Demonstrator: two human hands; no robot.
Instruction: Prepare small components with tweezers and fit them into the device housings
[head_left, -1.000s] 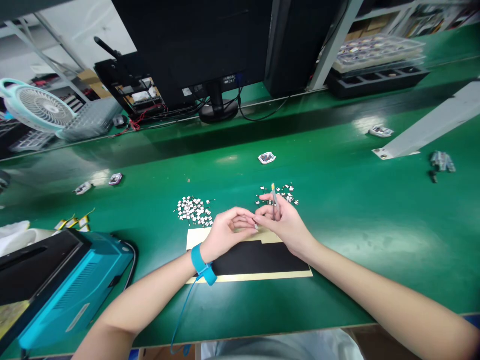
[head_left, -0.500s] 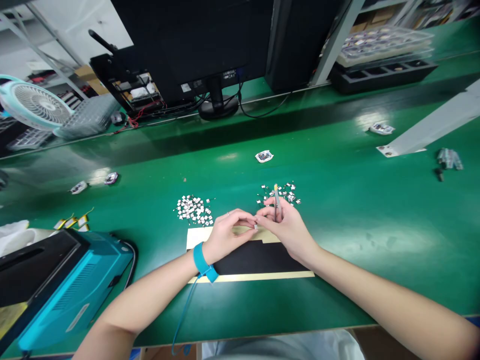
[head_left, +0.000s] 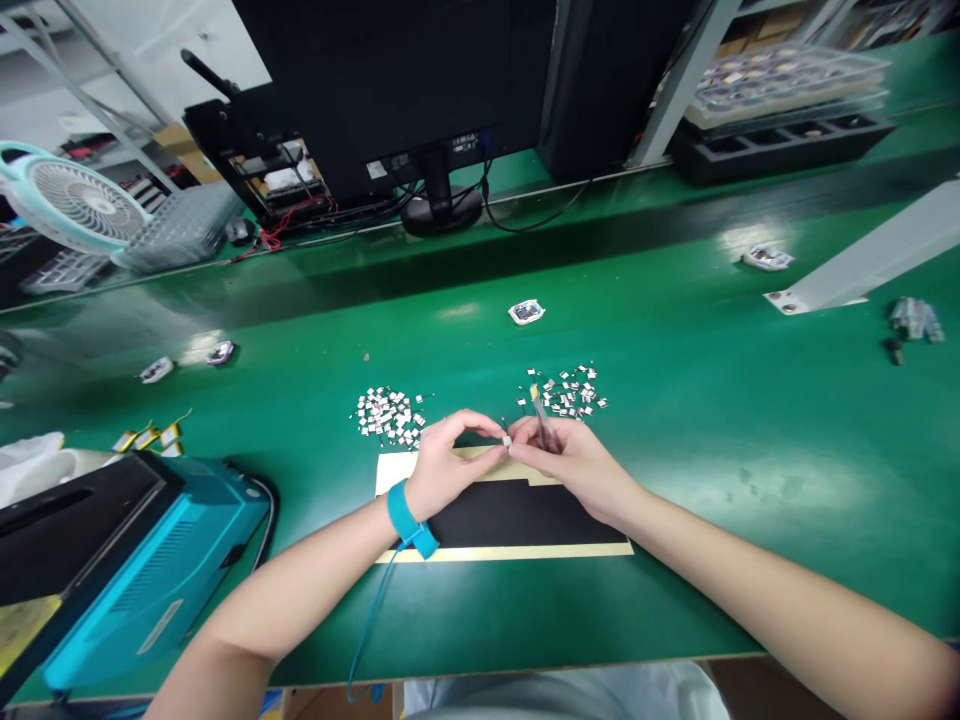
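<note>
Both hands meet just above the far edge of a black sheet (head_left: 517,515) with a pale border that lies flat on the green bench (head_left: 712,420). The left hand (head_left: 442,465), with a blue strap (head_left: 409,520) round its wrist, has thumb and forefinger pressed together on a tiny pale part (head_left: 508,440), and the fingertips of the right hand (head_left: 574,460) touch the same part from the other side. The right hand also grips a thin pair of tweezers (head_left: 541,420), which lies along the fingers with one end pointing away toward the far side of the bench. The part is held in the air between the two hands, not resting on the sheet. It looks very light, stiff and small enough to slip or flick away, so it is probably best pinched by its edges with a soft grip, or taken in the tweezer tips. Just beyond the hands lie two loose heaps of similar little pieces: a left heap (head_left: 388,415) and a right heap (head_left: 566,390), apart from each other. A blue machine (head_left: 150,580) sits at the near left, a small fan (head_left: 71,205) stands at the far left, and a monitor stand (head_left: 442,205) rises at the back of the bench.
</note>
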